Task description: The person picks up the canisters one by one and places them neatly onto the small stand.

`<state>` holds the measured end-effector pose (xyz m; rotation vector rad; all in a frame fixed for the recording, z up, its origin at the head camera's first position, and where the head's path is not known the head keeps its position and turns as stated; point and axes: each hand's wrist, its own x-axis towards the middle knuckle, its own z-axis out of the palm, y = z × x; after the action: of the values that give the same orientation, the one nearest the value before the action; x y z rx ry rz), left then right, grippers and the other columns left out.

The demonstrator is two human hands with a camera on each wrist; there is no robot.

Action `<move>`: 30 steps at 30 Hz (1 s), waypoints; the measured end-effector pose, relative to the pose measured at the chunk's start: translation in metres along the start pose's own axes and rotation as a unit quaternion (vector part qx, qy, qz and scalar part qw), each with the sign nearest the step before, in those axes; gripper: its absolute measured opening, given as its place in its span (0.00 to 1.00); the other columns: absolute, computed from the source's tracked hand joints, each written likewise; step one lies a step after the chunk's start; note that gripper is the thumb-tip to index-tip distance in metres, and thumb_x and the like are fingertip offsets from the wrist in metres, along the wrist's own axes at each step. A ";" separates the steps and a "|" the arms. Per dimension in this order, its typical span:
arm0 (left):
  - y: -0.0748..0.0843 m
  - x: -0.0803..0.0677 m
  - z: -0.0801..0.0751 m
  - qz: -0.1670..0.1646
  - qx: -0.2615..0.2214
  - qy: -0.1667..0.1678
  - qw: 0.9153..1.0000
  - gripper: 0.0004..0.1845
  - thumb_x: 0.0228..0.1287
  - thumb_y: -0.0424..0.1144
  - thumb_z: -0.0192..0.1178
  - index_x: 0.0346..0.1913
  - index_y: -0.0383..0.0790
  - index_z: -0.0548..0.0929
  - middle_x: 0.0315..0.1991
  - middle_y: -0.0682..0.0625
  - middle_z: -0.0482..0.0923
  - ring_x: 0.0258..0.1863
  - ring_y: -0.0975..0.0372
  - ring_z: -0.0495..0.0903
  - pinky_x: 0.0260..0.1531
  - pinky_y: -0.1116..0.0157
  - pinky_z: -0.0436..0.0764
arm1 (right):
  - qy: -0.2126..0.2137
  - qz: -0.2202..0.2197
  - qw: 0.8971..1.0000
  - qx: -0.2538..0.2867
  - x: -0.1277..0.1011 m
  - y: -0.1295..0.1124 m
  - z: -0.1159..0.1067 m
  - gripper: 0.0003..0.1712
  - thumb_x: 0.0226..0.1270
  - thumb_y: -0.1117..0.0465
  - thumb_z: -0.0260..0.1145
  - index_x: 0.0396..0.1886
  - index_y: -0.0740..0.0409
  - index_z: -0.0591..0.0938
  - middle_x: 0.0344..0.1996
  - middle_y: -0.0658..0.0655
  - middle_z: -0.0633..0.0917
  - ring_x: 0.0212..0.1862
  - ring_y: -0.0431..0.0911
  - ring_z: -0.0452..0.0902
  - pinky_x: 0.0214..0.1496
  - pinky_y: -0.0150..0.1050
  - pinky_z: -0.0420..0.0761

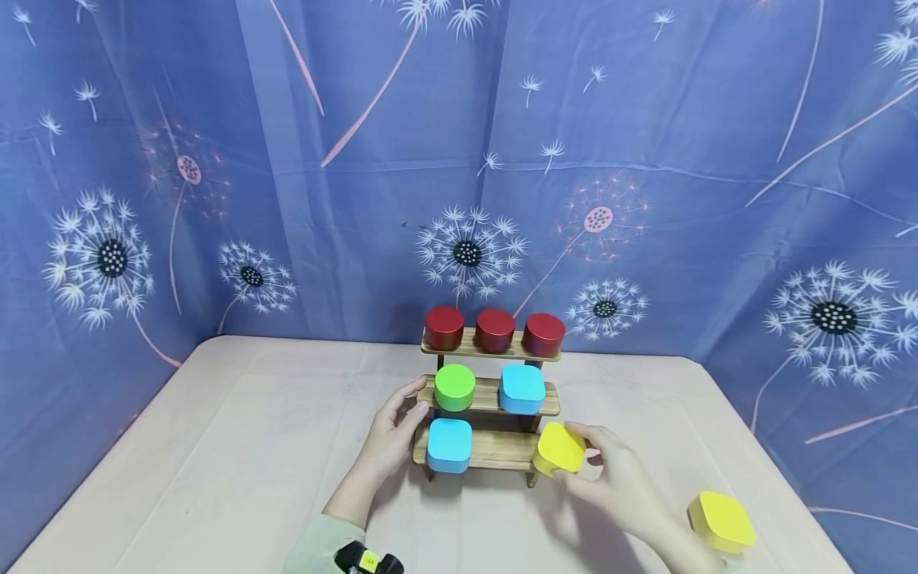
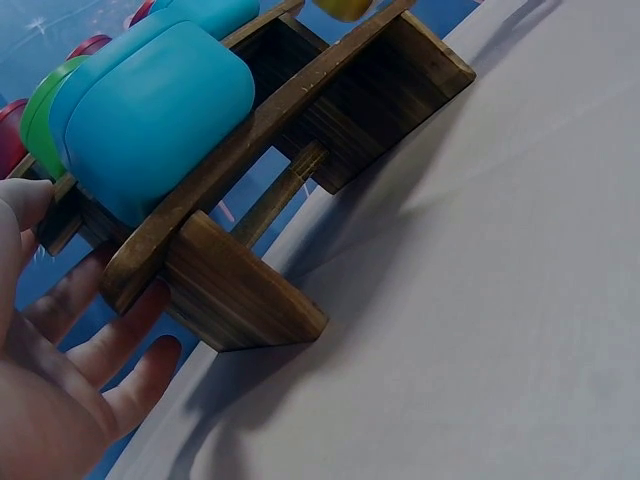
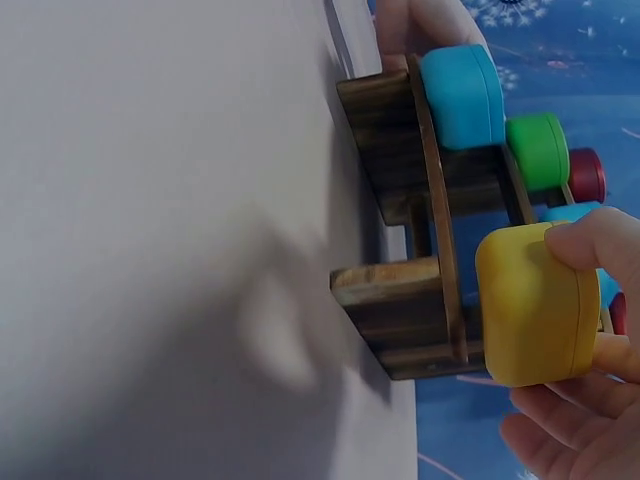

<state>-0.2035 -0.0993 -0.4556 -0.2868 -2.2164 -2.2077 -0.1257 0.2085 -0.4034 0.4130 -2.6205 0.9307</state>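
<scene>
- Right hand [image 1: 620, 478] pinches a yellow block [image 1: 559, 450], fingers curled round it, right at the right end of the rack's [image 1: 502, 450] bottom shelf.
- From the right wrist, the yellow block [image 3: 535, 305] sits tilted against the shelf edge, one finger [image 3: 598, 240] over its top; whether it rests fully on the wood I cannot tell.
- Left hand [image 1: 394, 434] lies against the rack's left end, fingers fairly straight and relaxed, thumb near the middle shelf.
- Left wrist view: those fingers [image 2: 120, 335] spread beside the rack's wooden foot [image 2: 240, 290], holding nothing.
- Bottom shelf, left: a blue block [image 1: 449, 445].
- Middle shelf: a green cylinder [image 1: 455, 387] left, a second blue block [image 1: 522, 388] right.
- Top shelf: three red cylinders [image 1: 494, 330] in a row.
- A second yellow block [image 1: 721, 521] lies on the tabletop [image 1: 237, 462], off to the right, well apart from the rack.
</scene>
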 end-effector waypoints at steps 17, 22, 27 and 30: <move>0.000 0.000 0.000 0.003 0.015 0.005 1.000 0.23 0.70 0.41 0.53 0.66 0.47 0.69 0.61 0.44 0.70 0.56 0.57 0.72 0.52 0.76 0.72 | -0.010 -0.043 0.999 0.031 0.006 -0.013 0.019 0.33 0.43 0.62 0.77 0.54 0.59 0.79 0.48 0.52 0.83 0.42 0.39 0.77 0.41 0.37 0.82; 0.001 0.000 0.000 0.001 0.016 0.005 1.000 0.23 0.70 0.42 0.53 0.66 0.47 0.69 0.61 0.43 0.70 0.56 0.56 0.72 0.52 0.76 0.72 | -0.012 -0.049 0.998 0.035 0.007 -0.016 0.024 0.34 0.42 0.62 0.77 0.54 0.59 0.79 0.48 0.52 0.82 0.42 0.39 0.78 0.41 0.36 0.82; 0.001 0.000 0.000 -0.003 0.010 0.001 1.000 0.23 0.71 0.41 0.52 0.67 0.47 0.68 0.59 0.41 0.71 0.55 0.56 0.73 0.51 0.76 0.73 | -0.019 -0.053 0.997 0.044 0.007 -0.018 0.029 0.34 0.42 0.64 0.77 0.54 0.61 0.78 0.47 0.52 0.82 0.41 0.37 0.78 0.40 0.36 0.82; 0.001 0.000 0.001 -0.003 0.007 0.000 1.000 0.23 0.71 0.41 0.52 0.67 0.47 0.68 0.58 0.41 0.72 0.55 0.56 0.73 0.51 0.76 0.73 | -0.022 -0.053 0.997 0.048 0.008 -0.020 0.031 0.34 0.43 0.64 0.77 0.54 0.61 0.78 0.47 0.53 0.82 0.42 0.38 0.78 0.41 0.37 0.83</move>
<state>-0.2031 -0.0986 -0.4544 -0.2807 -2.2356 -2.1932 -0.1315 0.1727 -0.4118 0.5965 -2.5720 1.0264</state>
